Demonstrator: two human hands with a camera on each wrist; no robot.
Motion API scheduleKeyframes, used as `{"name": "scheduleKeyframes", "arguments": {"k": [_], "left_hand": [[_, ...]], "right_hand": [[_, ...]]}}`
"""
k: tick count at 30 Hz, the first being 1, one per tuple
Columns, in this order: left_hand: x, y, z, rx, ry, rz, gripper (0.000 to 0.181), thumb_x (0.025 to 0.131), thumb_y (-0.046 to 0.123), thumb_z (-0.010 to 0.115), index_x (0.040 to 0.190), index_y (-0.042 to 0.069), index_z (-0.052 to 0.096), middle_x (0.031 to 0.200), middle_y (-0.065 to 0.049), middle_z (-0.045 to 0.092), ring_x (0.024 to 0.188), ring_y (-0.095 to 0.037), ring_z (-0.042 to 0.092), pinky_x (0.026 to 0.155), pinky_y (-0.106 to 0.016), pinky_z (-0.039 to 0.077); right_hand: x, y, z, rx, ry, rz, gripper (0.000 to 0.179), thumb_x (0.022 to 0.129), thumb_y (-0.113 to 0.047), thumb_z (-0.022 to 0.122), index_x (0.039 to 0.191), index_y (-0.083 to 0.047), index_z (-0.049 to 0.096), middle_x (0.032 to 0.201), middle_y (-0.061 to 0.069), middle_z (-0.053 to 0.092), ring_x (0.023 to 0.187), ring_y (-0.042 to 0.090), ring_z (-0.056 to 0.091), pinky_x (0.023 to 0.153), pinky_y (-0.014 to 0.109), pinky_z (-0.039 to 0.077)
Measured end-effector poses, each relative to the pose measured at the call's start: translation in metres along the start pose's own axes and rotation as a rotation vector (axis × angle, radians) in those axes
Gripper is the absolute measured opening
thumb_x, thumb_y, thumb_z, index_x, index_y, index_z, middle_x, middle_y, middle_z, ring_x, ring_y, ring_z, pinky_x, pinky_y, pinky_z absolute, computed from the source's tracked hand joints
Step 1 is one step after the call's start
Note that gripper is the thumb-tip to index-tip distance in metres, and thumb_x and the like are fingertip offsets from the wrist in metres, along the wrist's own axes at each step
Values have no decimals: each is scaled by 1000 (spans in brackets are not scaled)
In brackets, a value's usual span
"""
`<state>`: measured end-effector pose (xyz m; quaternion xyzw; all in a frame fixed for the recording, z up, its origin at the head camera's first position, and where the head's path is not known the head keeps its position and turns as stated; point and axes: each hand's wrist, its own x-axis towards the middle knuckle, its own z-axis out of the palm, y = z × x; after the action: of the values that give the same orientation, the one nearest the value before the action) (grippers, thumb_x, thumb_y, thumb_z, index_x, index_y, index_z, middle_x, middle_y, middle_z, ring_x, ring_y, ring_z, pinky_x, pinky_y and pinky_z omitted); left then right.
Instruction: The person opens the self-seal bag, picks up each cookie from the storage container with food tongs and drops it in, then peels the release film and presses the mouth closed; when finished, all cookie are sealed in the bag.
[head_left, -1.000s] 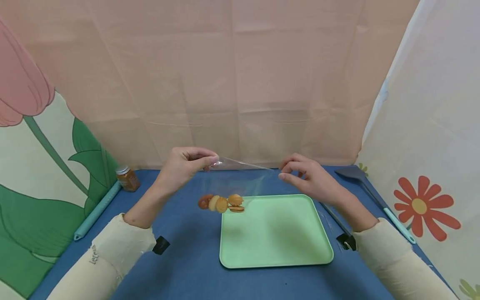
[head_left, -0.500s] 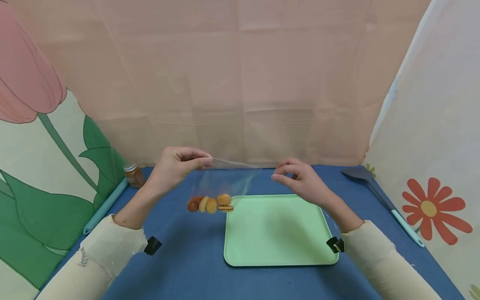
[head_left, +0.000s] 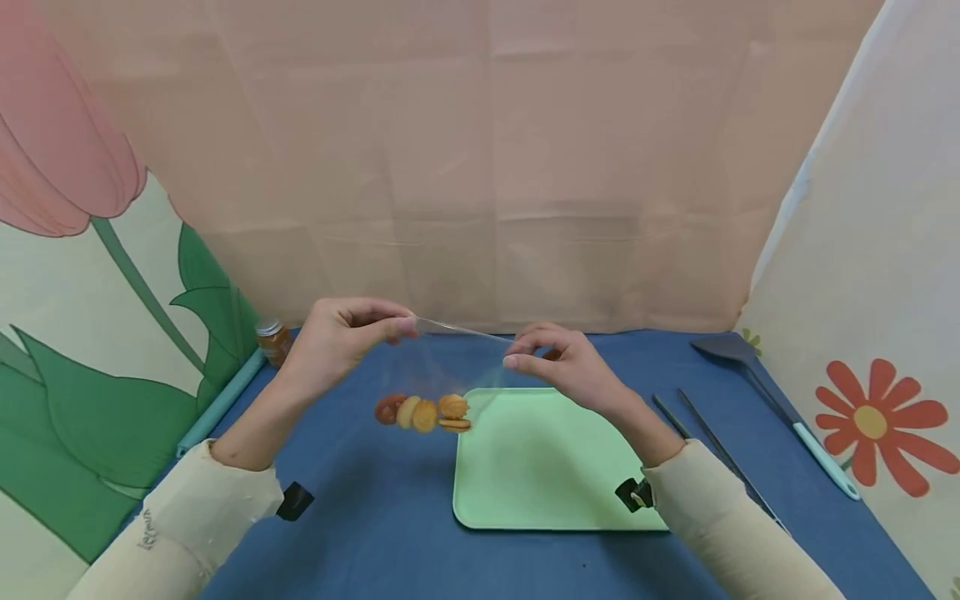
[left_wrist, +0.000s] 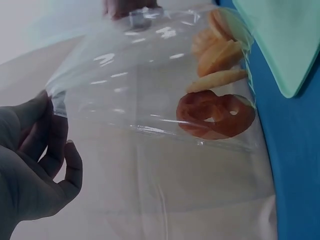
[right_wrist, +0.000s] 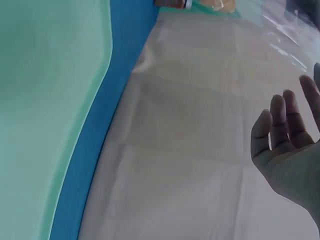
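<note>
A clear plastic bag (left_wrist: 125, 85) hangs between both hands above the blue table. Inside, at its bottom, lie a brown pretzel (left_wrist: 215, 115) and several tan, bread-like pieces (head_left: 424, 414). My left hand (head_left: 348, 337) pinches one upper corner of the bag between thumb and index finger, the other fingers loosely curled. At the opposite end of the top edge, the thumb and index finger of my right hand (head_left: 551, 360) pinch the plastic. The right wrist view cuts off those two fingertips. Just right of the hanging food, a light green tray (head_left: 547, 467) lies on the table.
A jar with a silver lid (head_left: 275, 343) and a teal rod (head_left: 221, 406) are at the left edge. On the right lie a dark spatula with a pale handle (head_left: 776, 412) and two thin dark rods (head_left: 716, 442). Cloth walls enclose the back and sides.
My right hand has moved left along the bag's top edge, closer to my left hand. The bag has shifted slightly left of the tray. The head view has turned a little.
</note>
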<state>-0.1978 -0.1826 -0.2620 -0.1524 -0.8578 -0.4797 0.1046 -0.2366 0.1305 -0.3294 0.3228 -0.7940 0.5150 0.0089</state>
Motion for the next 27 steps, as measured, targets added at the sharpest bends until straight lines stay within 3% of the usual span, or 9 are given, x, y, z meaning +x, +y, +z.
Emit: {"name": "scheduleKeyframes", "arguments": {"k": [4,7,12,15,19,24,27], "left_hand": [[-7,-4,-7,-12,19,14,24,89,40,76,102,20,80,94,4,77,91,-16,70,81,-28,56],[-14,-9,-13,49,48,43,23,92,38,73,104,19,79,95,5,78,92,-12,71,81,-24,55],[-28,-19,-21,249,165,148,12,94,34,72,100,26,78,89,8,78,83,2,66,64,-20,47],[-35,-23,-27,281,194,175,6,92,28,74,97,28,78,88,7,77,78,1,64,58,-21,44],[-46,-24,-40,295,129,113,6,91,29,76,97,31,78,89,7,75,76,-3,61,62,-21,46],[-64,-21,-61,371,-49,73,7,92,28,75,96,33,77,91,12,74,83,-2,63,69,-22,50],[-74,-19,-72,359,-155,50,8,92,25,75,94,33,77,91,12,74,84,-3,66,72,-23,53]], "right_hand": [[5,-6,8,43,10,-38,9,94,-17,72,96,-11,77,115,2,64,102,16,60,77,29,53],[9,-10,15,59,21,-62,7,94,-16,72,94,-12,77,113,2,65,101,16,61,77,29,53],[18,-19,26,78,32,-108,6,93,-17,73,91,-12,77,110,1,65,100,17,61,77,30,52],[21,-25,31,83,27,-119,6,93,-17,73,91,-13,77,109,0,66,100,16,61,77,31,52],[20,-31,40,87,-4,-115,5,92,-16,73,90,-15,78,108,-1,65,100,15,60,76,32,50],[6,-39,57,96,-101,-87,6,92,-15,73,89,-15,78,104,0,65,93,13,60,68,28,49],[-1,-44,68,114,-197,-39,6,92,-17,73,89,-15,78,101,0,66,90,13,60,65,26,49]]}}
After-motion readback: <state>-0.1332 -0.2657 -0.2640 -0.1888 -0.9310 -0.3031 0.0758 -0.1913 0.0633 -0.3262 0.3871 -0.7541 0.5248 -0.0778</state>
